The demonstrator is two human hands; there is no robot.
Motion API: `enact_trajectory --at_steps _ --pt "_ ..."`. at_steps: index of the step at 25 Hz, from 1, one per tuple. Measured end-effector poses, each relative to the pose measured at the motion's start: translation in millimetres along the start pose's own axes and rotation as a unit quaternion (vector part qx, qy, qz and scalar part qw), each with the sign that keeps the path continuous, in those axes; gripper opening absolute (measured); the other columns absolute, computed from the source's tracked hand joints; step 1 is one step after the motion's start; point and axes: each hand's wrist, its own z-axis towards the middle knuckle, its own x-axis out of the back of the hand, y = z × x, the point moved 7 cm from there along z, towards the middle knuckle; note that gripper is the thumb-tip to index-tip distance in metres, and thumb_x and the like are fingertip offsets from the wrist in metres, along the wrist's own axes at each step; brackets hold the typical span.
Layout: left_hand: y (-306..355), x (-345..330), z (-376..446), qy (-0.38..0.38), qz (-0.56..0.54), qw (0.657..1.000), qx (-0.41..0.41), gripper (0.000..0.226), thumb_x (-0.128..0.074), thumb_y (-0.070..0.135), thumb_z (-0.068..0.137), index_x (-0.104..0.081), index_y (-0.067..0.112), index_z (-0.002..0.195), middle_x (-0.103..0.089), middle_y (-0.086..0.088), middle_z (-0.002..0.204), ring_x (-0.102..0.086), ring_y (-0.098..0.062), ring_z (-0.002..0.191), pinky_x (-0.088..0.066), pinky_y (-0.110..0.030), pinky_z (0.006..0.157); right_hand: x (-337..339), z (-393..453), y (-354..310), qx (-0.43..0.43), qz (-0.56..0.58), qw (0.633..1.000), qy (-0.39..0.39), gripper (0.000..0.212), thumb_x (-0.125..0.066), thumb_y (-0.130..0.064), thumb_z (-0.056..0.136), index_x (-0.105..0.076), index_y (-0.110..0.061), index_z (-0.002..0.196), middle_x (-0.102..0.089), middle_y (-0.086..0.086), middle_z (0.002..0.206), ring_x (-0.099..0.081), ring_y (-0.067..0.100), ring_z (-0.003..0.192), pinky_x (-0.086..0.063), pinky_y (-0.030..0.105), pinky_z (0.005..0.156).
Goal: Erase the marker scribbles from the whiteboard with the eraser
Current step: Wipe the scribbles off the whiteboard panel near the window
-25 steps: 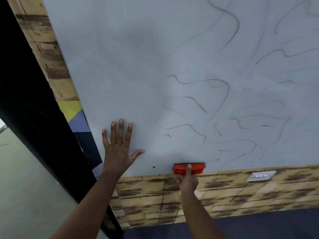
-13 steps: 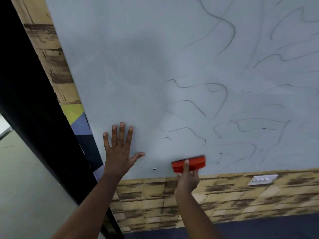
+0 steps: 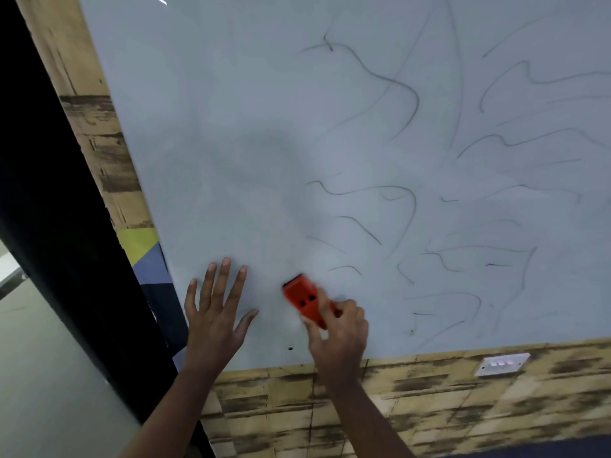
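Open whiteboard above and right of eraser; left hand flat just beside, blocking leftward.

Left hand flat on the whiteboard near its lower left corner, eraser just to its right, on the board under the right hand; scribbles spread above and right; wall switch plate below the board's bottom edge, far right
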Motion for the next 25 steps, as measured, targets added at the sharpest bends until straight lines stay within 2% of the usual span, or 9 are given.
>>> enact_trajectory --at_steps 2,3,6,7,10,14,16,21,25 --pt "-1 12 6 0.031 -0.008 0.999 0.014 0.067 -0.063 0.042 0.1 -0.045 0.016 0.159 -0.035 -0.012 0.167 -0.032 -0.034 0.155 -0.033 -0.063 0.117 23 16 23 -0.125 0.094 0.986 0.056 0.069 -0.081 -0.047 0.084 -0.056 -0.031 0.146 -0.053 0.001 0.105 -0.052 0.017 0.09 -0.05 0.035 0.072" --pt "-2 18 11 0.044 -0.014 0.999 0.027 0.063 -0.065 0.04 0.099 -0.05 0.016 0.156 -0.039 -0.012 0.163 -0.037 -0.034 0.151 -0.036 -0.062 0.113 31 20 38 -0.208 0.172 0.959 0.086 0.069 -0.079 -0.048 0.084 -0.053 -0.034 0.147 -0.053 0.0 0.105 -0.054 0.014 0.089 -0.055 0.036 0.074" --pt "-5 35 46 0.085 -0.003 0.996 0.035 0.057 -0.063 0.036 0.102 -0.053 0.014 0.154 -0.041 -0.011 0.158 -0.037 -0.033 0.148 -0.031 -0.054 0.115 36 27 65 -0.41 0.385 0.811 0.161 0.074 -0.076 -0.053 0.082 -0.054 -0.03 0.149 -0.058 0.001 0.11 -0.063 0.007 0.1 -0.06 0.047 0.09" --pt "-8 43 63 0.106 0.003 0.994 0.025 0.055 -0.062 0.035 0.104 -0.052 0.014 0.155 -0.04 -0.011 0.159 -0.034 -0.033 0.15 -0.028 -0.052 0.117 40 37 65 -0.419 0.396 0.798 0.174 0.077 -0.075 -0.054 0.082 -0.054 -0.027 0.15 -0.058 0.001 0.111 -0.065 0.011 0.101 -0.06 0.043 0.092" --pt "-13 56 108 0.144 0.004 0.989 0.015 0.057 -0.057 0.034 0.108 -0.044 0.016 0.161 -0.031 -0.012 0.168 -0.022 -0.032 0.16 -0.023 -0.055 0.123 58 73 33 -0.3 0.339 0.879 0.153 0.072 -0.076 -0.054 0.082 -0.054 -0.035 0.147 -0.05 0.0 0.105 -0.063 0.021 0.095 -0.058 0.023 0.073" --pt "-12 42 118 0.165 0.039 0.985 0.008 0.066 -0.046 0.038 0.111 -0.022 0.019 0.169 -0.008 -0.008 0.178 -0.006 -0.03 0.165 -0.008 -0.054 0.131 23 49 -34 -0.046 0.123 0.991 0.016 0.066 -0.082 -0.046 0.083 -0.059 -0.032 0.143 -0.048 -0.001 0.105 -0.051 0.022 0.092 -0.05 0.034 0.069" --pt "-13 36 117 0.172 0.049 0.984 -0.001 0.067 -0.042 0.039 0.111 -0.018 0.019 0.17 -0.004 -0.008 0.178 -0.005 -0.031 0.165 -0.005 -0.054 0.132 0 25 -49 0.056 0.035 0.997 -0.034 0.066 -0.078 -0.048 0.086 -0.055 -0.033 0.146 -0.052 0.004 0.106 -0.051 0.023 0.089 -0.045 0.034 0.069" --pt "-15 34 115 0.185 0.037 0.982 -0.014 0.065 -0.039 0.038 0.112 -0.017 0.019 0.17 -0.004 -0.008 0.178 -0.006 -0.03 0.165 -0.005 -0.054 0.132 9 38 -51 0.115 0.002 0.993 -0.017 0.067 -0.071 -0.055 0.092 -0.048 -0.033 0.151 -0.057 0.007 0.104 -0.053 0.025 0.087 -0.041 0.037 0.07" --pt "-15 34 114 0.192 0.031 0.981 -0.016 0.065 -0.041 0.036 0.111 -0.02 0.019 0.17 -0.006 -0.008 0.178 -0.008 -0.031 0.165 -0.006 -0.054 0.132 59 97 -19 -0.014 0.075 0.993 0.091 0.067 -0.073 -0.057 0.089 -0.06 -0.022 0.145 -0.052 0.004 0.101 -0.049 0.021 0.088 -0.043 0.037 0.072"
